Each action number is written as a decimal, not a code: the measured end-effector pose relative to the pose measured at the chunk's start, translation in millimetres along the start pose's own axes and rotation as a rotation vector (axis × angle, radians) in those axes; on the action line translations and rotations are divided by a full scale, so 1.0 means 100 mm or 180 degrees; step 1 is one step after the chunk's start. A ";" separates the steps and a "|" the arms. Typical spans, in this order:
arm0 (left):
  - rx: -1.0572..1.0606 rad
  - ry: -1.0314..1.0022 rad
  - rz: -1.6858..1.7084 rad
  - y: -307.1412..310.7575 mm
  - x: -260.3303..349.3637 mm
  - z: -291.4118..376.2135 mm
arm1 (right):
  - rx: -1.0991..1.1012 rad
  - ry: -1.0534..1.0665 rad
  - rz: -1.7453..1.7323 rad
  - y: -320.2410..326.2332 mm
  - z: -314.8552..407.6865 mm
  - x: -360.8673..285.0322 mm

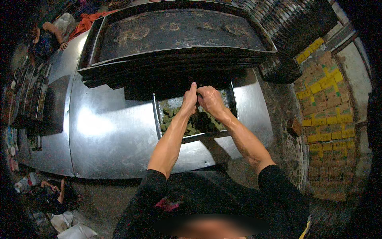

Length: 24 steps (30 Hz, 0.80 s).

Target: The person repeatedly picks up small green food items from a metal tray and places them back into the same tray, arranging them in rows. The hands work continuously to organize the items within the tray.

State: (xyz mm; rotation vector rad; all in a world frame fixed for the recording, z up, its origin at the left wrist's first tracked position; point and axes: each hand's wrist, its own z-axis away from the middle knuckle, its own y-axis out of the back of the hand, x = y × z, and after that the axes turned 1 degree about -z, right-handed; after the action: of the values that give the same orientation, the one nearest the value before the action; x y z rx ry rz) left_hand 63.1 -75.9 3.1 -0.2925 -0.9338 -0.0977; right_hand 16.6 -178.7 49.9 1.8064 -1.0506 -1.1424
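Observation:
My left hand (190, 100) and my right hand (211, 98) meet over a shallow metal tray (194, 139). The left thumb points away from me, and the right fingers curl against the left hand. Something dark shows between them, but what it is, and whether either hand grips it, cannot be made out. Inside the tray, greenish lumps (167, 119), perhaps dough pieces, lie in its nearer part. My forearms and a deep shadow hide much of the tray's middle.
Beyond my hands rises a stack of dark baking trays (185, 33) on the steel table (113, 134). More stacked trays (280, 27) stand at the far right, near piled cardboard boxes (328, 119). Other people (44, 41) are at the left, one at the table's far side.

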 end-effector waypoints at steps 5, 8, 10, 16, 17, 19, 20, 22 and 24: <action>0.0208 -0.0428 0.0376 0.19 0.02 0.03 | -0.0020 -0.1534 -0.2864 0.03 -0.05 0.23; 0.0027 -0.0525 0.0591 0.45 0.09 0.05 | 0.0576 -0.2743 -0.5511 -0.04 0.11 0.53; -0.0167 -0.0584 0.0678 0.62 0.10 0.09 | 0.1081 -0.3175 -0.6377 -0.15 0.22 0.69; -0.0015 -0.0718 0.0883 0.77 0.00 0.16 | 0.0608 -0.2706 -0.2531 -0.37 0.23 0.84; -0.0071 -0.0794 0.0899 0.76 0.00 0.16 | 0.0380 -0.2604 -0.1604 -0.37 0.20 0.83; 0.0287 -0.0596 0.0614 0.75 0.00 0.16 | 0.0282 -0.2296 -0.0885 -0.37 0.12 0.82; 0.0358 -0.0515 0.0525 0.75 0.02 0.15 | 0.0354 -0.1914 -0.0527 -0.38 0.08 0.82; 0.0327 -0.0414 0.0499 0.79 0.03 0.15 | 0.0291 -0.1331 -0.0269 -0.46 0.02 0.80; 0.0074 -0.0376 0.0612 0.85 0.03 0.15 | -0.0142 -0.0722 0.0098 -0.61 -0.03 0.79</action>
State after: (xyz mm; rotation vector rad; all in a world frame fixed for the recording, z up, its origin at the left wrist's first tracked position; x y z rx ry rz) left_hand 70.9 9.8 -3.2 -0.3681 -1.0185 0.1082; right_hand 55.2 -226.6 -29.0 1.6483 -1.1681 -1.3648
